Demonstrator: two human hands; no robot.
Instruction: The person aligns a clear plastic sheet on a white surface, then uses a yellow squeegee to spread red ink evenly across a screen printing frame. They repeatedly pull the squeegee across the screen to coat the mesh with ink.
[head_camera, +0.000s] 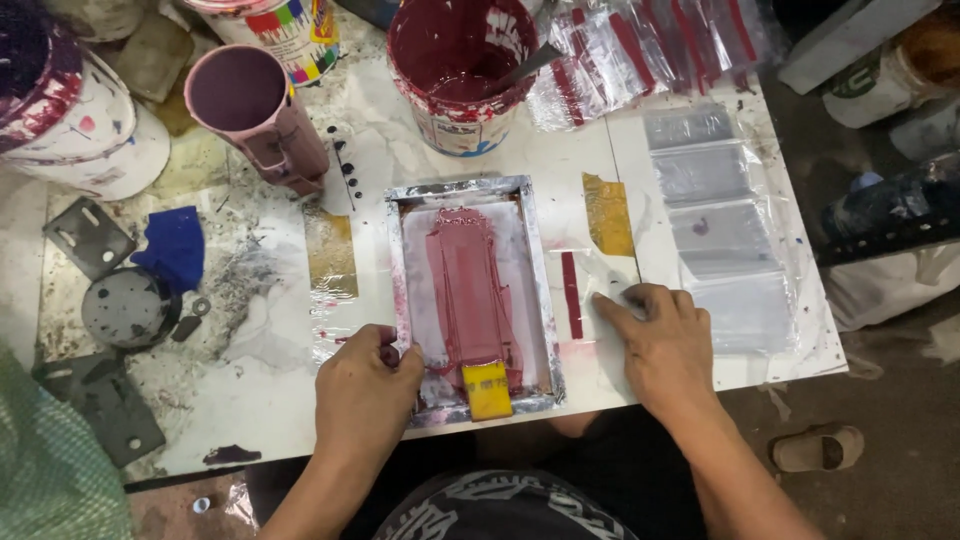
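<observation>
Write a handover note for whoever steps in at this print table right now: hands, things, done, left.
Left hand: gripping the near-left corner of the metal-framed screen.
Right hand: flat on the table, fingers on a clear bag beside the frame.
Yellow squeegee: resting at the screen's near end, dark red ink spread up the mesh.
Done: a red stripe shows on that bag.
Left: blank bags lie in a row to the right.

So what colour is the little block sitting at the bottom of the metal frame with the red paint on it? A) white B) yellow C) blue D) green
B: the small block lying at the near end of the metal frame is yellow, smeared with dark red ink, and the left hand grips the frame's edge right beside it.
</observation>
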